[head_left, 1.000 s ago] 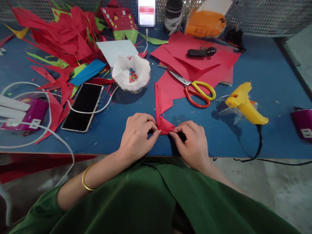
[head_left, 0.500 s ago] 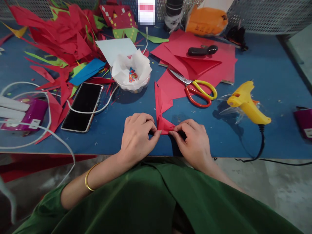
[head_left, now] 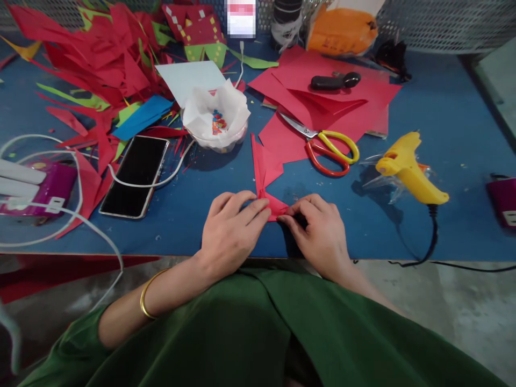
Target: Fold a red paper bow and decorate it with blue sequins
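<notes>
Red paper [head_left: 276, 205] — left hand [head_left: 230, 234] atop, right hand [head_left: 320, 228] pinching it.

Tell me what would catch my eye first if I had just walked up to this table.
Probably the tangled heap of red paper scraps at the far left of the blue table. Then the yellow glue gun on the right, with the red-and-yellow-handled scissors nearer the middle. At the near edge, the left hand has its fingers on a folded red paper, while the right hand pinches its corner.
</notes>
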### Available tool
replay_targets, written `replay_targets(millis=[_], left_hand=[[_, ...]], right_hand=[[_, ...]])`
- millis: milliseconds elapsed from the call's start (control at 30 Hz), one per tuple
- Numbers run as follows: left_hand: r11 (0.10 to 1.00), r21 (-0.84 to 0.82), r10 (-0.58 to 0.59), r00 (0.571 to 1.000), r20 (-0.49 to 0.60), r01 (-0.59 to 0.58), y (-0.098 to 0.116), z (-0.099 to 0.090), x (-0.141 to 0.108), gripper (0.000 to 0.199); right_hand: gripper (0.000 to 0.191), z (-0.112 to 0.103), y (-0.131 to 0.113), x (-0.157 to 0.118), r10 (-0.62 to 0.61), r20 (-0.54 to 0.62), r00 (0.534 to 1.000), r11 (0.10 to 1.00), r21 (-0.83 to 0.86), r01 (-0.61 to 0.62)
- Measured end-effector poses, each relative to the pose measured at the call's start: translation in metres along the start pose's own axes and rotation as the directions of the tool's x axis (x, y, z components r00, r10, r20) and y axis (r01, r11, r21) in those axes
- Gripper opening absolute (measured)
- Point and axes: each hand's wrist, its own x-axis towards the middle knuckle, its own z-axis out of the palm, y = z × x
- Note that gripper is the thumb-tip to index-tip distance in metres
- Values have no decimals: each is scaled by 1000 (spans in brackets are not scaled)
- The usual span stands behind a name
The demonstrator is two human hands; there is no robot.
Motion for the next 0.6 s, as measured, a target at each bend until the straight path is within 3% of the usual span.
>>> replay_targets(millis=[167, 367, 467, 533, 600], left_hand=[[998, 43, 33, 996, 88, -37, 1, -3, -9, 29], [981, -176, -49, 985, 165, 78, 3, -7, -11, 37], [979, -191, -36, 988, 149, 65, 2, -6, -12, 40], [979, -197, -24, 991, 128, 49, 1, -5, -13, 39], [977, -205, -26, 991, 128, 52, 0, -3, -14, 38]], right_hand=[[14, 0, 1, 0, -12, 20, 1000, 1000, 3, 12], [22, -3, -1, 1, -8, 35, 999, 1000, -6, 8], [32, -5, -2, 6, 33, 33, 999, 997, 67, -35], [36, -8, 1, 12, 122, -57, 991, 969, 221, -107], [35, -15, 5, 20, 261, -255, 931, 877, 465, -119]])
